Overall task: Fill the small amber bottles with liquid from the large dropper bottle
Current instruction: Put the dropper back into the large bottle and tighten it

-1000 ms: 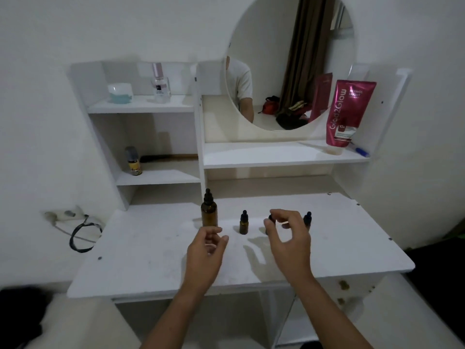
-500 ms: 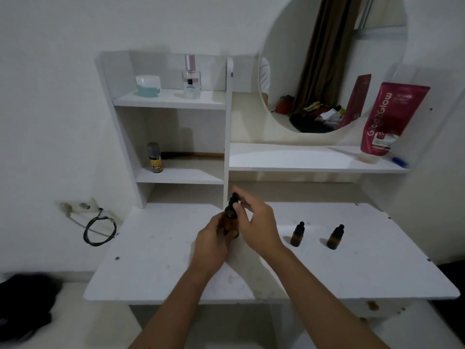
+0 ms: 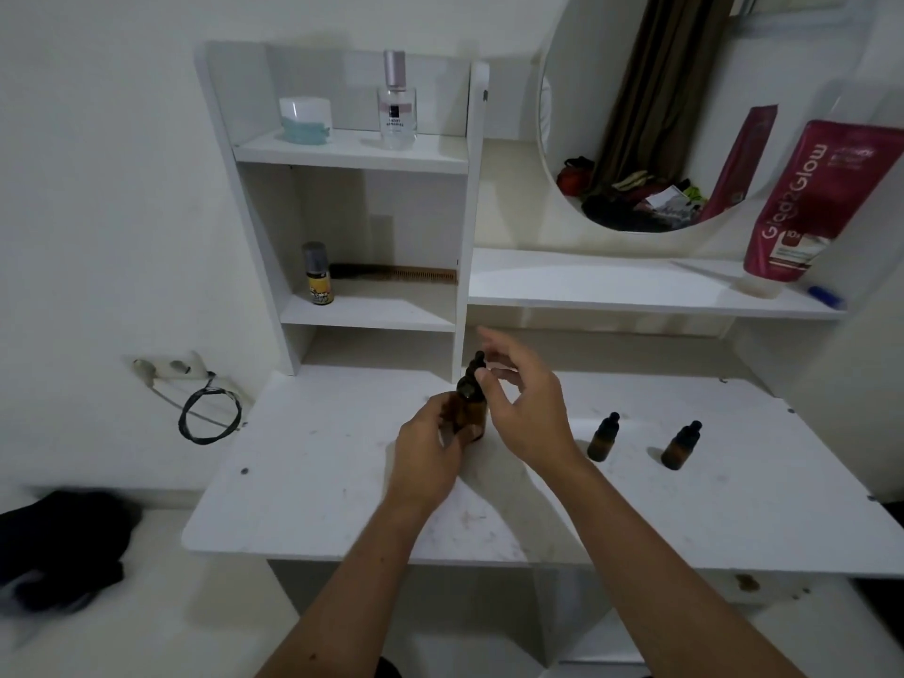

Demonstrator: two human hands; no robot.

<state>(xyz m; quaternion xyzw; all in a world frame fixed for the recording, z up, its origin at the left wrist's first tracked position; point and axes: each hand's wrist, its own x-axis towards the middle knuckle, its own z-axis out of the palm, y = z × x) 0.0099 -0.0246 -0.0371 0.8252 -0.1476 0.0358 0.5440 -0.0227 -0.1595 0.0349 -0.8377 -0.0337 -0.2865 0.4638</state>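
White vanity top (image 3: 313,482); left hand (image 3: 430,457) grips large dropper bottle (image 3: 470,408); right hand (image 3: 528,408) loose-fingered beside cap; "Glad2Glow" tube (image 3: 812,198).

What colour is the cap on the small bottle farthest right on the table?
Black, over an amber body: the small bottle shows best in the head view.

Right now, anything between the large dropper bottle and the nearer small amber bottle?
Only the right hand sits between the large dropper bottle and the nearer small amber bottle in the head view.
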